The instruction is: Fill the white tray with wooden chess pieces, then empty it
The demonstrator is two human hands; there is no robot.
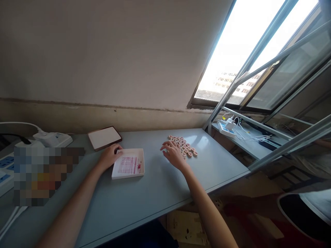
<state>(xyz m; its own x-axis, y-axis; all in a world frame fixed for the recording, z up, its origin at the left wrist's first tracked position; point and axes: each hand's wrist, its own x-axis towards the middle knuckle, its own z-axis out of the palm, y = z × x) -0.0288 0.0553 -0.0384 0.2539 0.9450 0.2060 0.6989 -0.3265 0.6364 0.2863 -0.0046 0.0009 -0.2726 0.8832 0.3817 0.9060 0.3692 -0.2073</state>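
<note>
A shallow white box (141,162) with purple-red lines and marks drawn on its floor lies on the table. My left hand (110,157) grips the upper left corner of this box, its fingers curled at the rim. Many round, light wooden Chinese chess pieces (190,154) with dark and red characters lie in a loose cluster to the right. Over the left side of that cluster is my right hand (172,153), fingers spread and palm down, hiding some pieces beneath it. No piece can be seen between its fingers.
The grey table (155,193) runs along a wall. A brown-edged lid or tray (104,137) lies behind the box. Power strips (53,138) with cables sit at the left, beside a blurred-out item (46,175). Metal bed-frame bars (281,139) stand right; a seated person (305,213) is partly visible.
</note>
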